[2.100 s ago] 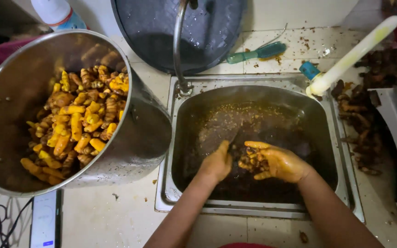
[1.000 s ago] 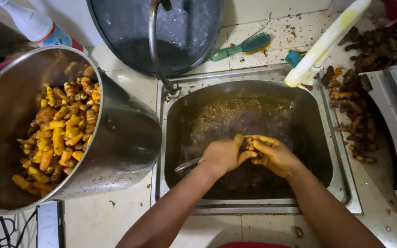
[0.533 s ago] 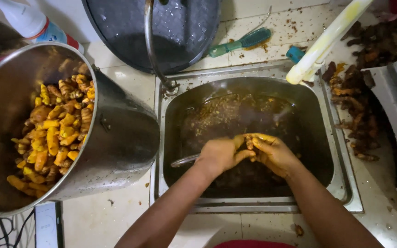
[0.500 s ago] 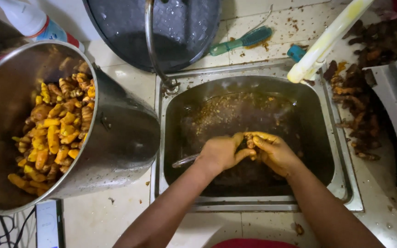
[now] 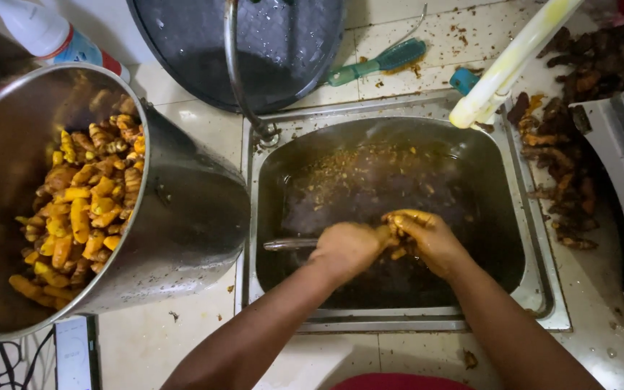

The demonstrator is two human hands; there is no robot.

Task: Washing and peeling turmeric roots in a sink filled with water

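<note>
Biggest worry here is the big steel pot point(image 5: 74, 202) on the left: it sits tipped toward the sink point(image 5: 399, 318), its lower wall leaning right up against the sink's left rim, and it's loaded with peeled yellow-orange turmeric roots point(image 5: 84, 217). I'd say an elbow swinging left could nudge it and send the pile sliding, since the left forearm comes up just beside it. The sink itself is full of murky brown water with peel bits floating, so anything dropped in there would be hard to find again. Both hands meet over the middle of the basin: the left hand point(image 5: 348, 249) is clenched around a metal tool, looks like a knife point(image 5: 290, 245), with the blade sticking out to the left, and the right hand point(image 5: 427, 242), stained yellow, has its fingers curled around a small root piece point(image 5: 396, 232) pressed against the left hand. Wet, slimy fingers plus a blade that near them is the obvious slip risk, I reckon. Room-wise, the basin gives decent space ahead of the hands, but the tap pipe point(image 5: 236, 72) curves down at the back left corner, and a pale tube point(image 5: 507, 65) angles over the back right corner. The right counter is crowded with dark unpeeled roots point(image 5: 565, 180) running along the sink's edge. A green-handled brush point(image 5: 377, 63) lies behind the sink, well apart from the hands.
</note>
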